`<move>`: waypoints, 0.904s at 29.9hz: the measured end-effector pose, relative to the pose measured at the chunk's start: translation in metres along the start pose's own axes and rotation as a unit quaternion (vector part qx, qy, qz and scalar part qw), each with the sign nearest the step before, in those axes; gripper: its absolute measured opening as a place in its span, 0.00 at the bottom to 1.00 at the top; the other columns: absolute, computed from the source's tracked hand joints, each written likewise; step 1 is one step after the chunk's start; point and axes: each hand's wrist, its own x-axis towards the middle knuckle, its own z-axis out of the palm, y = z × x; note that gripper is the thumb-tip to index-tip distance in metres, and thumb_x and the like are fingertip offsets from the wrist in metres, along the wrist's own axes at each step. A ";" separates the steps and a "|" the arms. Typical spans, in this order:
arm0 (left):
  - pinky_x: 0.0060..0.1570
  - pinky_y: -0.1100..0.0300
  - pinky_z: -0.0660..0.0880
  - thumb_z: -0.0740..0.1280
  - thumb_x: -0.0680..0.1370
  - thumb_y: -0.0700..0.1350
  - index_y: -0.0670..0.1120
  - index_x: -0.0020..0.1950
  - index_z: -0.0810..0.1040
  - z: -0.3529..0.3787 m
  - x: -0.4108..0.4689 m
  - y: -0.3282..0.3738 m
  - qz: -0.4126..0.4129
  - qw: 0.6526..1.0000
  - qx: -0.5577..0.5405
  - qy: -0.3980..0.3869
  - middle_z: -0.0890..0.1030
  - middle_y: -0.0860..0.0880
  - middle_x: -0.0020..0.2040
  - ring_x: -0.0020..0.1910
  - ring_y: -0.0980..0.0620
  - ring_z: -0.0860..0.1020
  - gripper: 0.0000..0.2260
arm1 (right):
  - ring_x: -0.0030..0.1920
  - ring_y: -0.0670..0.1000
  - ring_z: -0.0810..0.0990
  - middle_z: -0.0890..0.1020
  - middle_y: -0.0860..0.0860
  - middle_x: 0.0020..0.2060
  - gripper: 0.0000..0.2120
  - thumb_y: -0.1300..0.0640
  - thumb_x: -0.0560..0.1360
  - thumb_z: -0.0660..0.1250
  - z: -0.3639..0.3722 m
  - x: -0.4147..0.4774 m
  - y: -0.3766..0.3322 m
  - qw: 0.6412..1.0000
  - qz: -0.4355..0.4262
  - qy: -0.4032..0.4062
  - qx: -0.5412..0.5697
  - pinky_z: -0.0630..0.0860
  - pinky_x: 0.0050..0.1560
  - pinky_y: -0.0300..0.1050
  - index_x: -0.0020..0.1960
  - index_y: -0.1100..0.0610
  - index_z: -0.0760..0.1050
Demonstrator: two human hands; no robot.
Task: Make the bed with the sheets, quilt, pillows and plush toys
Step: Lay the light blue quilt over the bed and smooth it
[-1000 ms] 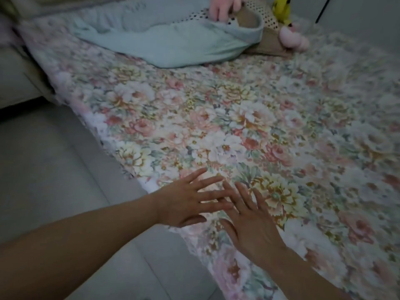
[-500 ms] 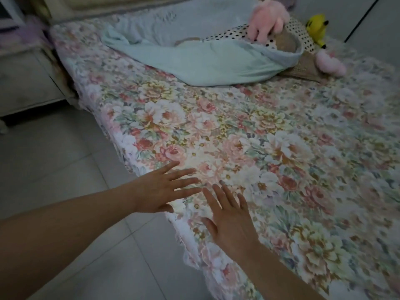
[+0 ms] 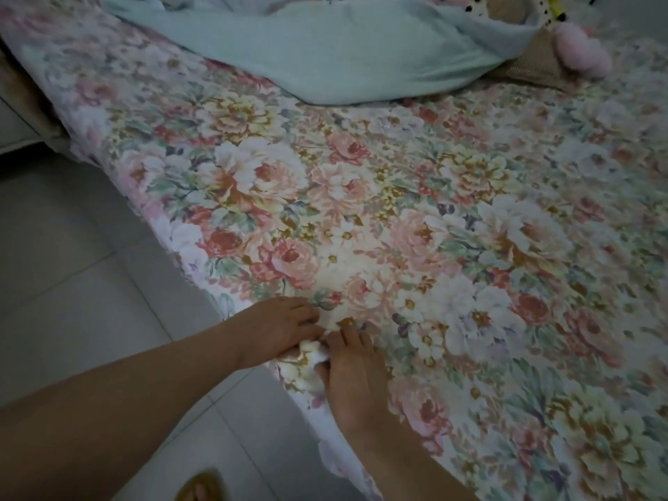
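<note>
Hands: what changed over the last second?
The left hand and right hand, earlier flat with fingers spread on the sheet, now curl at the bed's near edge and pinch a bunched fold of it between them. The quilt and pink plush stay at the far end.

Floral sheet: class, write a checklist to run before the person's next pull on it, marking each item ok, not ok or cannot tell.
1. Grip on sheet: ok; left hand and right hand pinch a bunched fold at its near edge.
2. Middle of sheet smooth: ok.
3. Quilt spread out: not ok; crumpled at the far end.
4. Plush toy arranged: not ok; lying beside the quilt.
5. Far side tucked: cannot tell; out of view.
</note>
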 end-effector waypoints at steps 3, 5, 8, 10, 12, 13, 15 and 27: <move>0.45 0.51 0.76 0.69 0.75 0.49 0.51 0.51 0.76 0.017 0.002 -0.004 -0.004 0.999 -0.031 0.009 0.78 0.51 0.49 0.48 0.46 0.75 0.07 | 0.30 0.52 0.77 0.77 0.50 0.30 0.16 0.57 0.54 0.83 0.006 0.006 -0.008 0.998 0.055 -0.025 0.021 0.74 0.28 0.45 0.33 0.54 0.77; 0.38 0.54 0.73 0.70 0.74 0.47 0.52 0.44 0.75 0.013 0.004 -0.005 -0.017 0.998 -0.057 0.028 0.77 0.53 0.42 0.42 0.48 0.74 0.05 | 0.30 0.51 0.76 0.77 0.50 0.30 0.11 0.60 0.60 0.79 0.006 0.009 -0.015 0.994 0.090 -0.035 0.045 0.73 0.28 0.44 0.33 0.53 0.76; 0.31 0.57 0.70 0.73 0.69 0.42 0.52 0.36 0.74 0.001 0.006 -0.006 -0.009 0.996 -0.088 0.032 0.75 0.54 0.35 0.35 0.51 0.72 0.09 | 0.38 0.47 0.78 0.80 0.46 0.37 0.03 0.57 0.73 0.69 -0.008 0.014 -0.018 0.988 0.120 -0.077 0.054 0.74 0.38 0.42 0.41 0.51 0.79; 0.29 0.57 0.70 0.72 0.67 0.40 0.52 0.34 0.74 -0.005 0.008 -0.008 0.008 0.995 -0.097 0.033 0.74 0.54 0.33 0.33 0.51 0.70 0.10 | 0.39 0.45 0.78 0.81 0.46 0.37 0.04 0.55 0.75 0.67 -0.019 0.015 -0.017 0.985 0.119 -0.100 0.071 0.75 0.40 0.41 0.42 0.50 0.79; 0.27 0.58 0.69 0.72 0.66 0.39 0.51 0.33 0.73 -0.013 0.008 -0.010 0.013 0.994 -0.110 0.025 0.73 0.54 0.32 0.32 0.52 0.70 0.10 | 0.39 0.44 0.78 0.82 0.46 0.38 0.04 0.53 0.74 0.67 -0.030 0.016 -0.017 0.985 0.113 -0.106 0.080 0.75 0.42 0.41 0.42 0.51 0.80; 0.26 0.58 0.69 0.73 0.66 0.39 0.51 0.33 0.73 -0.016 0.008 -0.011 0.015 0.993 -0.118 0.028 0.73 0.54 0.32 0.32 0.52 0.69 0.11 | 0.39 0.44 0.78 0.82 0.46 0.38 0.04 0.53 0.74 0.68 -0.034 0.017 -0.018 0.985 0.106 -0.112 0.083 0.75 0.43 0.41 0.42 0.51 0.79; 0.25 0.58 0.70 0.73 0.64 0.37 0.51 0.32 0.72 -0.023 0.006 -0.011 0.012 0.990 -0.138 0.034 0.72 0.54 0.31 0.31 0.53 0.67 0.12 | 0.37 0.44 0.76 0.80 0.45 0.37 0.04 0.52 0.74 0.68 -0.039 0.017 -0.018 0.982 0.093 -0.137 0.089 0.73 0.41 0.39 0.41 0.50 0.77; 0.27 0.61 0.71 0.74 0.60 0.36 0.51 0.31 0.70 -0.009 0.001 -0.006 -0.044 0.994 -0.091 0.029 0.73 0.52 0.32 0.31 0.50 0.71 0.15 | 0.52 0.49 0.79 0.81 0.50 0.51 0.09 0.54 0.79 0.60 -0.022 0.011 -0.017 0.984 0.111 -0.130 0.047 0.73 0.49 0.41 0.54 0.54 0.77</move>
